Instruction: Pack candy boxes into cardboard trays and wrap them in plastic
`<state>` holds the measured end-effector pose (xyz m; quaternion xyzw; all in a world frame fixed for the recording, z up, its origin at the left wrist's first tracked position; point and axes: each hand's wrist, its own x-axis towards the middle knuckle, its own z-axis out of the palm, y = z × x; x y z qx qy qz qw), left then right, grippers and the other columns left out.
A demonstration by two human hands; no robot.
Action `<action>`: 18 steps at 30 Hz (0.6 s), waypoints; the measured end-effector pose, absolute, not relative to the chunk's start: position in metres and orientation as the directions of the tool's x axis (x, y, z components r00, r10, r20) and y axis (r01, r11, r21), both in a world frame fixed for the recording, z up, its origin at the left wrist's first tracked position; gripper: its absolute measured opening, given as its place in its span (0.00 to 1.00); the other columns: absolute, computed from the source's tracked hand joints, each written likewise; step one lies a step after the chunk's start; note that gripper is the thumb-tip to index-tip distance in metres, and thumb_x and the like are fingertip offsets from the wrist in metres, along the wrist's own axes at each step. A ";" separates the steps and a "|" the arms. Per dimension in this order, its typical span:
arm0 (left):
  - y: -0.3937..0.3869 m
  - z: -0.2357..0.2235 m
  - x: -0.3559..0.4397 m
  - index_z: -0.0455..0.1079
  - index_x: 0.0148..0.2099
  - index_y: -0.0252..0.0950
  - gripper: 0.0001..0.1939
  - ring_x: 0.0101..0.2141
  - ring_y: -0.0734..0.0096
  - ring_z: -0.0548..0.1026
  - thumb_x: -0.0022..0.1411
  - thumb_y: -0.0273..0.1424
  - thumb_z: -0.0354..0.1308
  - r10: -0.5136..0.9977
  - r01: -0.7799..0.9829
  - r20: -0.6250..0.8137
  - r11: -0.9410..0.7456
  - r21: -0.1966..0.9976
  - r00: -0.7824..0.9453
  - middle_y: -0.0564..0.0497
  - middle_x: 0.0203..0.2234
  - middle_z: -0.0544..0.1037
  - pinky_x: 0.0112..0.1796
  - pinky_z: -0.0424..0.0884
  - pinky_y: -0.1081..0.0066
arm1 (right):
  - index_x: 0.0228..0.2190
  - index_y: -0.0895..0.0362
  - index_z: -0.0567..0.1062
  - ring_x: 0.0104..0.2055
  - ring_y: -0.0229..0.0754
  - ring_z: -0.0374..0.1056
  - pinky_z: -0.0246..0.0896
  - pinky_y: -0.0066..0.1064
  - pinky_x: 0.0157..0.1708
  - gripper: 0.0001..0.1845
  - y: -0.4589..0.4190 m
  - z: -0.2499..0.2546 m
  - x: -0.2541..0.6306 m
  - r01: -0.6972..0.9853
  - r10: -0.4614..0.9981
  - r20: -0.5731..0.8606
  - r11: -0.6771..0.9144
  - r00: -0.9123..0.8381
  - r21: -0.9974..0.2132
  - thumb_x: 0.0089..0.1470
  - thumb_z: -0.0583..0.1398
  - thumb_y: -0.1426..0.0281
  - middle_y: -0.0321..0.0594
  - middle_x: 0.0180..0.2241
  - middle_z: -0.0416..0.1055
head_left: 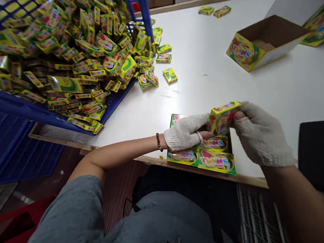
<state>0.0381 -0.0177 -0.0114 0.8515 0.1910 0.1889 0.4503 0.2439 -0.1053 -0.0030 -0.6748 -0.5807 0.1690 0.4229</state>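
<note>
Right hand (263,132): is pinching the held pack (222,120) between thumb and fingers; whether several are being held together, I cannot tell.
Left hand (187,132): is curling at the pack's left side; gripping or merely touching, I cannot tell.
Held pack: is tilting above the laid packs (216,162); it could be dropping askew if the gloves slip.
Laid packs: are lying face up at the near edge of the desk (197,90); a forearm or body nudge could be pushing them off.
Loose packs (170,75): are lying apart beside the basket; a sweeping sleeve could be scattering them.
Blue basket (40,111): is holding a heap at the left; a disturbed heap could be sliding out.
Open box (241,55): is standing at the far right, well apart from the hands.
</note>
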 end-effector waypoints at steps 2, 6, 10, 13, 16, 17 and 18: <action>-0.013 -0.008 0.036 0.80 0.55 0.44 0.11 0.49 0.56 0.86 0.77 0.38 0.60 0.449 0.187 0.095 -0.544 0.818 0.888 0.48 0.48 0.88 0.52 0.84 0.62 | 0.49 0.47 0.83 0.48 0.53 0.82 0.80 0.46 0.48 0.17 -0.107 -0.004 0.248 0.638 0.935 0.253 0.038 0.249 -0.769 0.73 0.56 0.57 0.42 0.47 0.85; 0.021 -0.002 0.033 0.80 0.53 0.37 0.17 0.52 0.57 0.84 0.79 0.44 0.57 0.297 0.138 0.156 -0.767 0.626 0.942 0.42 0.50 0.86 0.54 0.81 0.63 | 0.42 0.48 0.82 0.41 0.51 0.81 0.79 0.42 0.42 0.14 -0.104 -0.005 0.250 0.701 0.945 0.273 0.073 0.178 -0.710 0.69 0.56 0.63 0.42 0.40 0.84; 0.104 -0.004 0.022 0.78 0.56 0.35 0.23 0.61 0.51 0.77 0.81 0.48 0.53 0.491 0.390 0.250 -0.846 0.363 0.834 0.38 0.57 0.80 0.63 0.73 0.50 | 0.40 0.51 0.83 0.35 0.50 0.77 0.74 0.41 0.38 0.14 -0.098 -0.011 0.256 0.788 0.958 0.247 0.262 -0.144 -0.556 0.64 0.56 0.72 0.44 0.36 0.81; 0.177 -0.011 0.007 0.75 0.62 0.35 0.27 0.68 0.50 0.65 0.77 0.52 0.58 0.772 0.742 0.135 -0.635 0.213 0.621 0.39 0.66 0.73 0.73 0.58 0.41 | 0.39 0.53 0.83 0.35 0.49 0.75 0.70 0.40 0.37 0.15 -0.098 -0.023 0.256 0.822 0.936 0.137 0.350 -0.324 -0.450 0.64 0.56 0.73 0.45 0.37 0.81; 0.225 -0.017 -0.008 0.64 0.74 0.33 0.40 0.73 0.49 0.48 0.74 0.56 0.59 0.914 0.914 -0.033 -0.403 0.046 0.405 0.44 0.72 0.66 0.77 0.37 0.35 | 0.36 0.54 0.83 0.37 0.49 0.75 0.67 0.39 0.39 0.15 -0.099 -0.037 0.250 0.842 0.918 0.121 0.395 -0.378 -0.367 0.67 0.56 0.73 0.47 0.37 0.81; 0.234 -0.018 -0.013 0.61 0.77 0.32 0.42 0.72 0.51 0.47 0.75 0.56 0.58 0.927 0.930 -0.082 -0.366 0.018 0.366 0.45 0.73 0.65 0.76 0.38 0.36 | 0.36 0.54 0.82 0.38 0.49 0.74 0.67 0.38 0.39 0.15 -0.099 -0.041 0.247 0.849 0.917 0.131 0.399 -0.377 -0.346 0.68 0.56 0.73 0.47 0.38 0.81; 0.238 -0.019 -0.016 0.59 0.78 0.32 0.43 0.70 0.53 0.48 0.76 0.57 0.56 0.933 0.940 -0.115 -0.342 0.009 0.340 0.45 0.73 0.65 0.76 0.40 0.38 | 0.36 0.55 0.82 0.38 0.49 0.74 0.66 0.38 0.39 0.15 -0.100 -0.045 0.244 0.860 0.918 0.142 0.395 -0.369 -0.322 0.68 0.55 0.74 0.48 0.38 0.80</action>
